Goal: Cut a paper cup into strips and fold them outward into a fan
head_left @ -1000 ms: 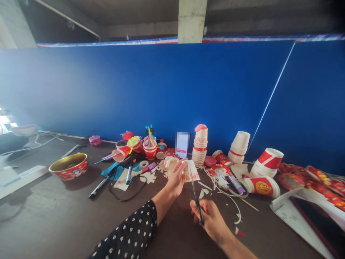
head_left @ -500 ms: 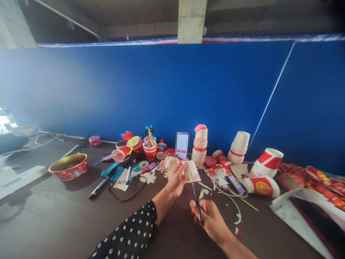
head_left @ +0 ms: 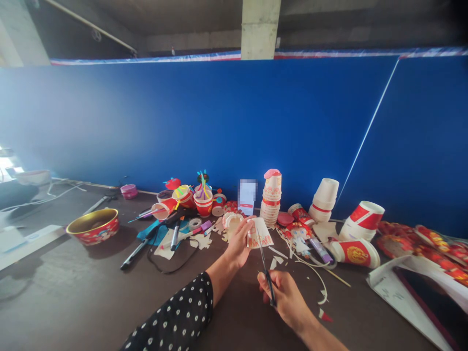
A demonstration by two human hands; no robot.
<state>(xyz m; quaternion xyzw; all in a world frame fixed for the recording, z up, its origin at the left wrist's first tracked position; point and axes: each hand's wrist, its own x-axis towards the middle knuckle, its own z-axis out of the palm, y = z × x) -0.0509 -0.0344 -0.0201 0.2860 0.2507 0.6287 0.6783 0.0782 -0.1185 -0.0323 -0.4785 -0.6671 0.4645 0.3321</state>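
Note:
Near the middle of the table my left hand (head_left: 239,246) grips a white piece of paper cup (head_left: 263,233) with a red and gold print along its lower edge. My right hand (head_left: 283,292) is closed round the dark handles of a pair of scissors (head_left: 268,275). The blades point away from me and meet the lower edge of the cup piece; whether they are fully closed I cannot tell. Small white scraps (head_left: 277,262) lie on the table just beyond my right hand. Behind my left hand is a scallop-edged cream paper shape (head_left: 232,223).
A stack of paper cups (head_left: 271,202) and a phone (head_left: 247,195) stand at the back. More cups (head_left: 356,252) lie to the right beside a tablet (head_left: 427,297). On the left are a gold-lined bowl (head_left: 93,228), markers (head_left: 175,237) and decorated cups (head_left: 203,201).
The cup piece has shifted and turned slightly in my left hand. The scissor blades now reach less far over it. My right hand has hardly moved.

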